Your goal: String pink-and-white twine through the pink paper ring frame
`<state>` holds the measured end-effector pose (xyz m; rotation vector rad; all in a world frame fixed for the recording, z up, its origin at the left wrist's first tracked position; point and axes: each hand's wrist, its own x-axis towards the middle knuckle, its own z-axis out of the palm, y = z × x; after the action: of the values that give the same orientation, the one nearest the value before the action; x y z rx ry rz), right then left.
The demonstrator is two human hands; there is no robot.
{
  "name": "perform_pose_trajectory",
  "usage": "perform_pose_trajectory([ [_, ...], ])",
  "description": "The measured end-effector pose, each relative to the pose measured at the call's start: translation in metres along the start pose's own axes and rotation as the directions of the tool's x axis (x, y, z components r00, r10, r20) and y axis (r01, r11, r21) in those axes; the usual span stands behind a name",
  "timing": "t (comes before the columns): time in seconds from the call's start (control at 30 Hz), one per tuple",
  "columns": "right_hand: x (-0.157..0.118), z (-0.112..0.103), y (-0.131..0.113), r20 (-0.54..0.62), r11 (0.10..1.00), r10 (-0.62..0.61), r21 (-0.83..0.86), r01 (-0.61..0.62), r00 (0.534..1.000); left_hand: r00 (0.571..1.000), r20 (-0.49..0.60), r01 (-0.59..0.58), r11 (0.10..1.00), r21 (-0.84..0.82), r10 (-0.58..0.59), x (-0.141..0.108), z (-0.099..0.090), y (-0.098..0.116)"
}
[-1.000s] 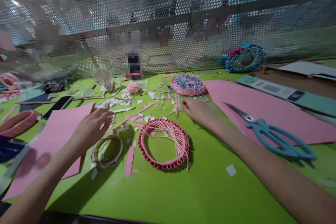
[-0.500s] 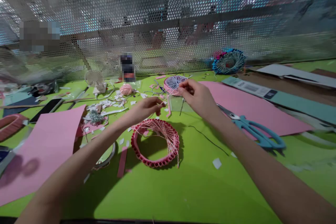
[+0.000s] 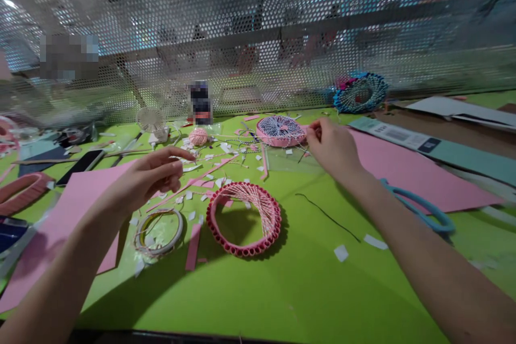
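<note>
Hands (image 3: 147,177) apart, right one (image 3: 338,150) beside stringed disc (image 3: 280,131)

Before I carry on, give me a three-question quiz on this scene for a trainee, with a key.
1. Which hand is nearer the blue string-wound ring by the mesh?
2. True or false: the right forearm partly hides the blue-handled scissors.
3. The tape roll lies (a) inside the pink string-wound ring, (b) to its left, (c) to its right.

Key: 1. The right hand. 2. True. 3. b.
</note>
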<state>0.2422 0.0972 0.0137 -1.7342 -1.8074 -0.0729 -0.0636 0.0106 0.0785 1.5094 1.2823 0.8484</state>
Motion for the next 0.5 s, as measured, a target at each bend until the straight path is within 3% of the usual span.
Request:
perform_pose_trajectory([
  [0.17, 0.008, 0.009, 0.020, 0.081, 0.986, 0.166, -0.020, -0.165, 0.983, 0.999, 0.031, 0.031, 0.982, -0.186, -0.026, -0.021, -0.009, 0.004],
  [0.33, 0.011, 0.018, 0.031, 0.221, 0.967, 0.249, 0.001, -0.255, 0.943, 0.999, 0.028, -0.032, 0.917, -0.396, 0.047, -0.029, -0.016, -0.003],
  [0.43, 0.013, 0.022, 0.031, 0.278, 0.956, 0.268, 0.045, -0.291, 0.922, 0.998, -0.050, -0.062, 0.922, -0.382, 0.047, -0.033, -0.013, -0.011],
  [0.5, 0.011, 0.021, 0.027, 0.257, 0.954, 0.254, 0.091, -0.285, 0.933, 0.992, -0.106, -0.095, 0.949, -0.299, 0.066, -0.037, -0.007, -0.015],
])
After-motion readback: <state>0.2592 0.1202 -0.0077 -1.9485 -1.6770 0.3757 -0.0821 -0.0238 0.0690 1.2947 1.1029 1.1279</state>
